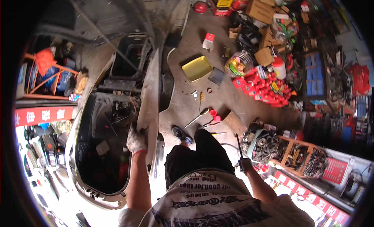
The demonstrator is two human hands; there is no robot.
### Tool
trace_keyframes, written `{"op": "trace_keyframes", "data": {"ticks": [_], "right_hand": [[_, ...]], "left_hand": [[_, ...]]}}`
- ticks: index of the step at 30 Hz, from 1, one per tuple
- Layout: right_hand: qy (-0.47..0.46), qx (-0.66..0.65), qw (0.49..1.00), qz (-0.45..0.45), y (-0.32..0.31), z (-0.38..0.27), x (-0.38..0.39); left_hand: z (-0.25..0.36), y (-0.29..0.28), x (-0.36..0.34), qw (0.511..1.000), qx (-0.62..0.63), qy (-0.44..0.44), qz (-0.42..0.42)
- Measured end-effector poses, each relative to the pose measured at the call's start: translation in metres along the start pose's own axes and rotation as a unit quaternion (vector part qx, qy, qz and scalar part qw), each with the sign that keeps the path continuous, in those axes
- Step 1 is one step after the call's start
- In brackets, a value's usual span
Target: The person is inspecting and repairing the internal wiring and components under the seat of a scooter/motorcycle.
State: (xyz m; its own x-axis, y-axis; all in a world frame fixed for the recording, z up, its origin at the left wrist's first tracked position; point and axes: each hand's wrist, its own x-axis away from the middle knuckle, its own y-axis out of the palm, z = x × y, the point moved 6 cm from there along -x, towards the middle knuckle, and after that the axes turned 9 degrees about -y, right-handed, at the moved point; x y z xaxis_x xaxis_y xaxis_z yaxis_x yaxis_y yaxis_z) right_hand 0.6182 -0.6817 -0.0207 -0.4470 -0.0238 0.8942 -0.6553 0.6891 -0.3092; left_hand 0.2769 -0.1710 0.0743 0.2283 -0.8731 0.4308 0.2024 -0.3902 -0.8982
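My left hand (pixel 136 141), in a pale work glove with a red cuff, is closed over the inner metal edge of a vehicle body (pixel 146 104). Beside it gapes a large dark opening (pixel 103 158) with a pale rim, loose wires and some parts inside. Away from the vehicle, on the right, my right hand (pixel 245 165) is closed around a long, thin dark tool (pixel 238 146) that points upward. The exact kind of tool is too small to tell, and a dark glove seems to cover this hand.
On the floor ahead lie a yellow tray (pixel 196 69), a screwdriver (pixel 201 97), a long-handled tool (pixel 198 117), red cups (pixel 213 112) and a wooden board (pixel 234 123). Red packets (pixel 261 86) and boxes pile up at the right. A parts rack (pixel 294 155) stands nearer me.
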Motion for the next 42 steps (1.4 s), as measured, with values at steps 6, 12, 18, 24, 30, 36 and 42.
{"op": "trace_keyframes", "data": {"ticks": [6, 12, 18, 24, 30, 36, 42], "right_hand": [[-0.001, 0.001, 1.0, -0.019, 0.001, 0.025, -0.014], [-0.012, 0.016, 0.999, -0.05, -0.003, 0.032, -0.056], [-0.004, -0.01, 0.998, -0.067, -0.011, 0.056, -0.061], [0.045, -0.071, 0.996, -0.032, -0.057, 0.131, -0.008], [0.184, -0.27, 0.936, 0.13, -0.061, 0.273, 0.065], [0.228, -0.456, 0.839, 0.191, -0.04, 0.37, 0.123], [0.225, -0.599, 0.745, 0.189, -0.054, 0.422, 0.117]], "left_hand": [[0.009, -0.004, 0.011, 0.999, 0.003, 0.04, 0.019], [0.026, -0.002, 0.017, 0.998, -0.01, 0.052, 0.04], [0.0, 0.003, -0.005, 0.987, -0.018, 0.147, 0.064], [-0.033, 0.019, -0.049, 0.99, 0.0, 0.125, 0.058], [-0.021, 0.086, -0.035, 0.943, -0.148, 0.296, 0.022], [-0.01, 0.12, -0.021, 0.845, -0.344, 0.408, 0.038], [0.073, 0.161, 0.005, 0.711, -0.503, 0.48, 0.103]]}}
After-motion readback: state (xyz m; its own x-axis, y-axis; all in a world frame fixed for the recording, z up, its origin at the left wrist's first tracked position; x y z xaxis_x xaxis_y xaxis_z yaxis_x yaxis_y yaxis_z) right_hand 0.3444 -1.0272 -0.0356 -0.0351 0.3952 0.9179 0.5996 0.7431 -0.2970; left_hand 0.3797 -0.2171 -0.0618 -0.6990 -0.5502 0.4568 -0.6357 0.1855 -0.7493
